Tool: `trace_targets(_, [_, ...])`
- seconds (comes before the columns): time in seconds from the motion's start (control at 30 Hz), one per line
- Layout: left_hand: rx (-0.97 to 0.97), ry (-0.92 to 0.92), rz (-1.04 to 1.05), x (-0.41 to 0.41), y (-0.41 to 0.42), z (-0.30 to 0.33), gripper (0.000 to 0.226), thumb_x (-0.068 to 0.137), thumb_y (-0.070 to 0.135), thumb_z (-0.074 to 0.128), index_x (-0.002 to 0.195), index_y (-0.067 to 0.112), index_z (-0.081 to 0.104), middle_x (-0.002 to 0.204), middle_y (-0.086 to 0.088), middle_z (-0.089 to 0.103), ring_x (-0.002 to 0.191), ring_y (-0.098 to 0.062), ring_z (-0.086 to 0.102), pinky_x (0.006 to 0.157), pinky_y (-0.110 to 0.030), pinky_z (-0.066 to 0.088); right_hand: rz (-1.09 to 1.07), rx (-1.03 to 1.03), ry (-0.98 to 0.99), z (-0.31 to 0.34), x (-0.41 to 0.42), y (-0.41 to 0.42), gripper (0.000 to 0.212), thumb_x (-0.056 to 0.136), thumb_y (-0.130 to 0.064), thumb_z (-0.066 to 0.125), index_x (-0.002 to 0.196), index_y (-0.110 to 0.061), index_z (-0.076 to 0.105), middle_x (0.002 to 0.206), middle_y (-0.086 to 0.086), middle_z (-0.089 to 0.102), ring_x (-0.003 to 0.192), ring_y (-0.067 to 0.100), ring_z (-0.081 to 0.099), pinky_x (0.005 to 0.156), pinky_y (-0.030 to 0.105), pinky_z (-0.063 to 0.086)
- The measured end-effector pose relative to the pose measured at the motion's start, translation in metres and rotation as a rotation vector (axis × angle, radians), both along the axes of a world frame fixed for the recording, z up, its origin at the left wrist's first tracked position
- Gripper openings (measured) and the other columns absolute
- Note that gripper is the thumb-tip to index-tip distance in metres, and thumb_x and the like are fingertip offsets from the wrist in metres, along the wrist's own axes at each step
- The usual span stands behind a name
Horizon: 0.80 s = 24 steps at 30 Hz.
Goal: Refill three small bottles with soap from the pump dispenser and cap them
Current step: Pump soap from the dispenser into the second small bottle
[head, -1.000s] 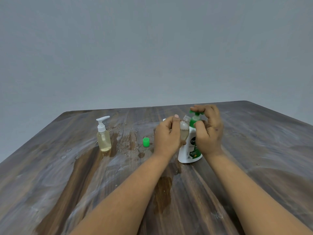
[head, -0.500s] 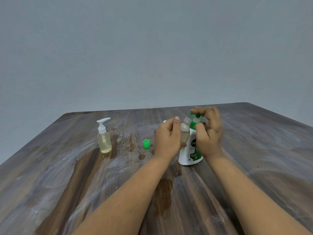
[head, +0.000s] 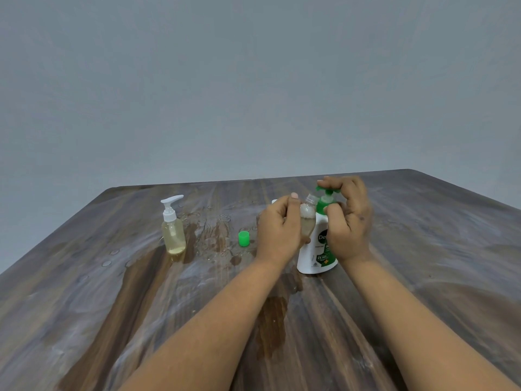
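right fingers (head: 334, 184): curled over the green pump head (head: 327, 190), pressing it from above; thumb tucked against the pump neck, so the right hand (head: 348, 218) is clamped on the dispenser top.
left fingers (head: 293, 206): wrapped tight round a small clear bottle (head: 308, 218), thumb up along its side; left hand (head: 277, 230) holds it tilted, mouth right under the nozzle.
small clear bottle: between the 2 hands, touching the dispenser's shoulder, some pale liquid and foam visible inside; uncapped.
pump dispenser (head: 315, 253): white and green, stands on the table (head: 423, 249) directly below the right fingers.
how to do it well: judgement, keep the bottle mouth hard against the nozzle tip, press slow full strokes, let the head rise fully, keep the dispenser base flat so it does not tip; stop short of the neck so the cap goes on clean.
green cap (head: 244, 239): just left of the left hand, loose on the table, probably for this bottle.
spray bottle (head: 172, 230): well left of the left fingers, white pump top on, yellowish liquid inside.
wet patches (head: 214, 235): on the table between spray bottle and cap, plus 1 dark patch nearer the camera.
hidden: nozzle-to-mouth contact blocked by fingers, cannot tell if soap is flowing; fill level partly covered by the left hand.
hard to make out: small white thing (head: 274, 202) behind the left hand, mostly hidden, maybe another bottle; a 3rd bottle not clearly seen.
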<state>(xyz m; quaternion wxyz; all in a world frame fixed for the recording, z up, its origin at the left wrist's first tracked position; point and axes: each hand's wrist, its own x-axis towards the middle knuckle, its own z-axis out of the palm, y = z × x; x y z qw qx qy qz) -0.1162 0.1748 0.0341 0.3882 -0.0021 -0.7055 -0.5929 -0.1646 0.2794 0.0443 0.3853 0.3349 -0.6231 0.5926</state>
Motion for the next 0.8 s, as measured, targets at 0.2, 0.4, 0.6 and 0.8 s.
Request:
trace_targets(0.2, [-0.014, 0.014, 0.013, -0.0014, 0.0009, -0.0010, 0.044, 0.104, 0.024, 0.043, 0.074, -0.004, 0.059, 0.064, -0.028, 0.056, 0.047, -0.010, 0.051, 0.038, -0.015, 0.038, 0.013, -0.024, -0.039, 0.0005, -0.0014, -0.0006, 0.029, 0.071, -0.013, 0.040, 0.083, -0.017, 0.066, 0.088, 0.005, 0.059, 0.088, 0.007, 0.059, 0.074, 0.018, 0.047])
trace_targets(0.4, [-0.013, 0.011, 0.008, 0.0001, 0.0003, 0.0001, 0.047, 0.104, 0.028, 0.042, 0.073, -0.004, 0.056, 0.062, -0.028, 0.056, 0.058, -0.044, 0.056, 0.046, -0.045, 0.046, -0.017, 0.015, 0.007, -0.0011, -0.0010, 0.0005, 0.035, 0.069, -0.006, 0.042, 0.094, -0.016, 0.065, 0.097, 0.001, 0.058, 0.093, 0.004, 0.057, 0.077, 0.020, 0.047])
trace_targets(0.6, [-0.003, -0.003, 0.004, 0.0006, 0.0000, 0.0003, 0.047, 0.105, 0.029, 0.042, 0.076, -0.005, 0.056, 0.066, -0.032, 0.055, 0.059, -0.049, 0.057, 0.044, -0.050, 0.048, -0.004, -0.013, -0.031, 0.0007, -0.0006, -0.0002, 0.028, 0.072, -0.011, 0.041, 0.085, -0.013, 0.066, 0.090, 0.001, 0.058, 0.089, -0.003, 0.056, 0.075, 0.012, 0.043])
trace_targets(0.8, [-0.008, -0.008, -0.001, 0.0001, 0.0002, 0.0003, 0.047, 0.104, 0.030, 0.042, 0.075, -0.004, 0.056, 0.063, -0.030, 0.056, 0.057, -0.049, 0.057, 0.046, -0.053, 0.048, -0.014, -0.004, -0.022, 0.0007, -0.0007, -0.0011, 0.032, 0.070, -0.001, 0.043, 0.088, -0.013, 0.065, 0.092, -0.001, 0.056, 0.090, -0.003, 0.055, 0.076, 0.013, 0.044])
